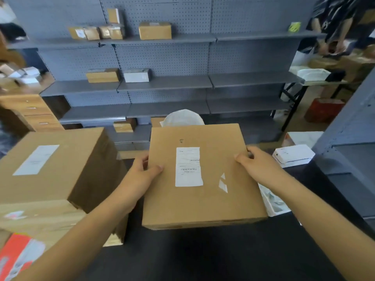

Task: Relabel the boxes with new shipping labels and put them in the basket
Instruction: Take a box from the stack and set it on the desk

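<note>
While the dark table [203, 256] nearest the camera carries only the work in hand, a flat cardboard box [203, 199] sits just above it, held at its two side edges. On that box the left hand [140, 175] grips the left edge, thumb lying on the top face and fingers curled under, and the right hand [257, 165] clasps the right edge the same way. A white shipping label [188, 166] is stuck flat near the middle of the top face, with small torn white scraps [222, 183] beside it, which look like what is left of another sticker. Whether this label is the new one or the old one I cannot tell from the print, so the box is either just relabelled and ready to go, or about to be stripped.

To the left stands a large carton [60, 165] bearing its own white label [36, 160], resting on a wooden surface. Beyond the held box a white bag [182, 117] shows, and to the right a white device [293, 156] that may be a label printer. No basket is in view. Farther back, grey shelves [162, 82] hold several small boxes [155, 30], so by my reckoning much of the job remains
</note>
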`<state>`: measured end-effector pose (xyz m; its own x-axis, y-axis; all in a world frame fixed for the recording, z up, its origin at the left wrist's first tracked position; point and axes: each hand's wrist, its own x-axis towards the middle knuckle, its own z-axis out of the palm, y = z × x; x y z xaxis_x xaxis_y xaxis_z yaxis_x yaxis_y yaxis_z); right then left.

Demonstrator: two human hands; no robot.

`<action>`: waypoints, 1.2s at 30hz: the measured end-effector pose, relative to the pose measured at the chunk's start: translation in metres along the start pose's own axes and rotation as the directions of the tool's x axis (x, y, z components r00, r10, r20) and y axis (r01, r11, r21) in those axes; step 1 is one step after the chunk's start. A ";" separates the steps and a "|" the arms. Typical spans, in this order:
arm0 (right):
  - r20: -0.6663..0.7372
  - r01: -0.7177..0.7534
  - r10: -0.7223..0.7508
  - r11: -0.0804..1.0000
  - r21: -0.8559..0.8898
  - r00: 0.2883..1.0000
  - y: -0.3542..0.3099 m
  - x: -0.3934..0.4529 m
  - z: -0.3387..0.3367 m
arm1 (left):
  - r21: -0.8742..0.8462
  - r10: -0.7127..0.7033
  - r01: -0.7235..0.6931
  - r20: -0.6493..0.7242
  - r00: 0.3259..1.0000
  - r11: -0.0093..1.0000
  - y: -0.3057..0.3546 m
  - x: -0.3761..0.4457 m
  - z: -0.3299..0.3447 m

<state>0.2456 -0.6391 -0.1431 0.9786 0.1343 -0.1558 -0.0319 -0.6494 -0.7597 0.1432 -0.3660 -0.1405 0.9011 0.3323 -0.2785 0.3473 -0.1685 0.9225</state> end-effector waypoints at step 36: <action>0.290 -0.388 0.382 0.921 -0.040 0.877 0.206 0.076 0.104 | 0.169 -0.355 0.359 -0.055 0.933 0.918 -0.187 0.085 0.121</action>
<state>0.2919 -0.6848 -0.3771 0.7872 0.0868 -0.6106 -0.4011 -0.6799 -0.6138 0.1867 -0.4188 -0.3694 0.7036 0.4207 -0.5726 0.6861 -0.1926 0.7016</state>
